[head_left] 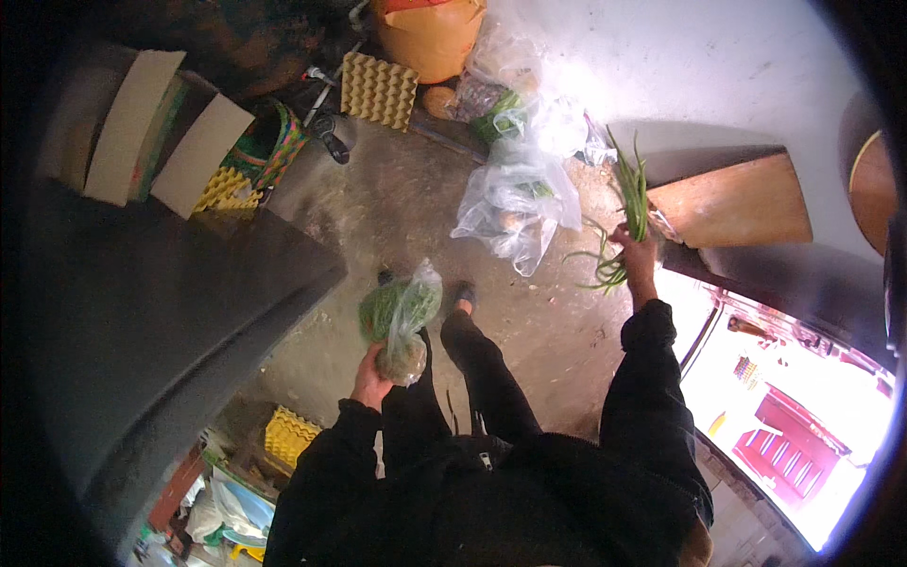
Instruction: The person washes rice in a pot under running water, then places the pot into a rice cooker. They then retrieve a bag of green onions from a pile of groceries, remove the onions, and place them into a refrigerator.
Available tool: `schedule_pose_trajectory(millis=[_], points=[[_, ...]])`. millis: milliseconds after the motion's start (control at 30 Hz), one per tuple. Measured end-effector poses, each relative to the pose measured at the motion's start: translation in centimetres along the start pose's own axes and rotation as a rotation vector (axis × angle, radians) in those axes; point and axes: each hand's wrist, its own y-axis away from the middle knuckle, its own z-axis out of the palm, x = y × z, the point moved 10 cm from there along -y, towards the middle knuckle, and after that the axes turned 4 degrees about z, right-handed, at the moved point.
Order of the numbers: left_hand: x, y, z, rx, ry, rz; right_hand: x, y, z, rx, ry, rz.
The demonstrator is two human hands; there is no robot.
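My left hand (pixel 372 375) grips a clear plastic bag of leafy greens (pixel 400 305) in front of my legs. With my right hand (pixel 635 251) I hold a bundle of long green stalks (pixel 633 188) at the right; some of them droop beside my wrist. Between and beyond my hands, on the floor, lies a clear plastic bag (pixel 524 212) with some produce in it. Behind it are more clear bags and a dark green vegetable (pixel 502 117). The fingers of both hands are partly hidden by what they hold.
An orange sack (pixel 429 39) and an egg tray (pixel 379 88) stand at the back. A wooden board (pixel 737 202) leans by the right wall, above a brightly lit opening or case. A woven basket (pixel 283 145) and cardboard flaps (pixel 202 152) are at the left, near a dark surface (pixel 177 298). Yellow trays (pixel 289 434) lie lower left.
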Motion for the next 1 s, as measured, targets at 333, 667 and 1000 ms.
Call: schedule_pose_trajectory(millis=[333, 667, 1000], points=[[-2.0, 10.9, 1.3, -0.302, -0.503, 0.194, 8.0, 12.4, 1.0, -0.086, -0.222, 0.220], [-4.3, 7.5, -4.8, 0.036, 0.044, 0.031, 26.7, 5.0, -2.1, 0.365, -0.550, 0.381], [-7.7, -2.4, -4.9, 0.211, 0.007, 0.221, 33.9, -14.0, 3.4, 0.125, -0.724, 0.328]])
